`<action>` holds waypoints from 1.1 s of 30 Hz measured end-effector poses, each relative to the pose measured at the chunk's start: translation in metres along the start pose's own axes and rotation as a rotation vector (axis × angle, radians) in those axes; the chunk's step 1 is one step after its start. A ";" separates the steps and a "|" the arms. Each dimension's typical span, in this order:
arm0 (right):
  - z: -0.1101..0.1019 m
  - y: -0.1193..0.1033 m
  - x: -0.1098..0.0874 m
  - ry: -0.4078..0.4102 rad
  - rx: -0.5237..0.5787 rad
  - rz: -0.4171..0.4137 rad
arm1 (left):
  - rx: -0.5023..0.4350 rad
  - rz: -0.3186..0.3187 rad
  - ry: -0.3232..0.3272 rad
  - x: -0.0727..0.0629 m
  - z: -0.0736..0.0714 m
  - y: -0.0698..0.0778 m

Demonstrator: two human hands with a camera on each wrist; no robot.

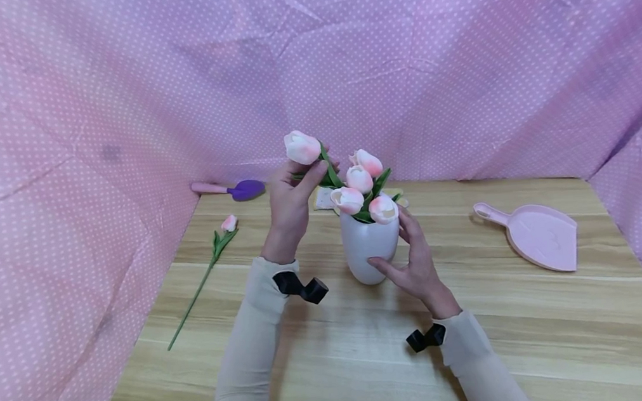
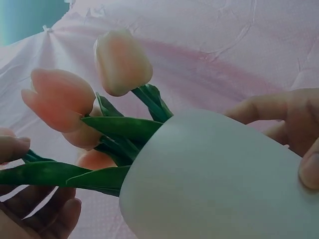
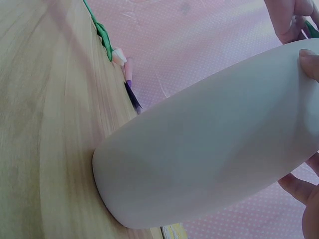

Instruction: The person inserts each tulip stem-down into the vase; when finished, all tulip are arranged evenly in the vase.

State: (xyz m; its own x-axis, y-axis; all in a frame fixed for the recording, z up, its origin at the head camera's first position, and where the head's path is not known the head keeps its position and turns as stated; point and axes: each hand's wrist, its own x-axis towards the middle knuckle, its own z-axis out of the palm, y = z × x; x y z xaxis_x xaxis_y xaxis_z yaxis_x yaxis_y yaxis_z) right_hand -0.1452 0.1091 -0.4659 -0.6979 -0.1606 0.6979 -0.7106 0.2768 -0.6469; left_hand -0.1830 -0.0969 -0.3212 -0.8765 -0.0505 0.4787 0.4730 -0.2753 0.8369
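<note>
A white vase point(image 1: 364, 251) stands on the wooden table and bears several pale pink tulips point(image 1: 359, 179) with green leaves. My right hand point(image 1: 418, 265) grips the vase from the right, thumb in front and fingers round the far side. At the upper left of the vase, my left hand point(image 1: 292, 203) pinches a tulip point(image 1: 302, 147) just below its bloom, among its leaves; that tulip's stem runs toward the vase mouth. In the left wrist view, the left fingers point(image 2: 65, 214) lie around the green leaves. The vase base point(image 3: 107, 199) touches the table in the right wrist view.
A single tulip point(image 1: 212, 267) lies on the table at the left. Behind it rests a small purple trowel point(image 1: 247, 190). A pink dustpan point(image 1: 544, 237) lies at the right. Some small pale item point(image 1: 323, 199) sits partly hidden behind the vase. Pink dotted cloth point(image 1: 400, 60) surrounds the table.
</note>
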 end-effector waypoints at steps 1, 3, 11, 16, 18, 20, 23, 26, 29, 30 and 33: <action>0.000 0.000 0.000 0.000 0.003 -0.003 | -0.005 -0.002 -0.013 0.001 0.000 0.000; 0.000 0.000 0.001 -0.003 0.008 -0.003 | -0.010 0.004 -0.027 0.001 0.000 0.000; 0.001 0.001 0.000 -0.006 0.005 0.000 | -0.014 0.043 -0.036 0.000 0.002 0.001; 0.001 0.001 0.001 -0.001 0.006 -0.005 | -0.009 0.047 -0.032 -0.003 0.005 0.000; 0.000 0.000 0.001 0.001 0.005 -0.006 | -0.007 0.045 -0.029 -0.004 0.007 -0.001; 0.000 0.000 0.001 0.003 0.004 -0.010 | 0.005 0.016 -0.018 -0.005 0.008 -0.003; 0.000 0.000 0.001 0.006 0.000 -0.015 | 0.059 -0.020 -0.016 -0.008 0.009 -0.006; 0.000 -0.001 0.001 0.005 -0.009 -0.009 | 0.146 -0.044 -0.026 -0.011 0.008 -0.010; 0.000 -0.001 0.000 -0.002 -0.017 0.003 | 0.207 -0.048 -0.045 -0.014 0.005 -0.012; 0.000 -0.001 0.000 -0.003 -0.015 0.006 | 0.220 -0.049 -0.054 -0.014 0.003 -0.012; -0.001 -0.002 0.000 -0.003 -0.009 0.007 | 0.245 -0.050 -0.065 -0.016 -0.002 -0.011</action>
State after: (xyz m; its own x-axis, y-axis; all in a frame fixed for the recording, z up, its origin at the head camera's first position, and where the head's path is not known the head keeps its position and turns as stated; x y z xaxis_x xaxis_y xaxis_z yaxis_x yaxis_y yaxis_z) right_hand -0.1438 0.1091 -0.4638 -0.7032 -0.1615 0.6924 -0.7048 0.2864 -0.6490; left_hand -0.1742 -0.0951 -0.3388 -0.8953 0.0211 0.4450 0.4441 -0.0349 0.8953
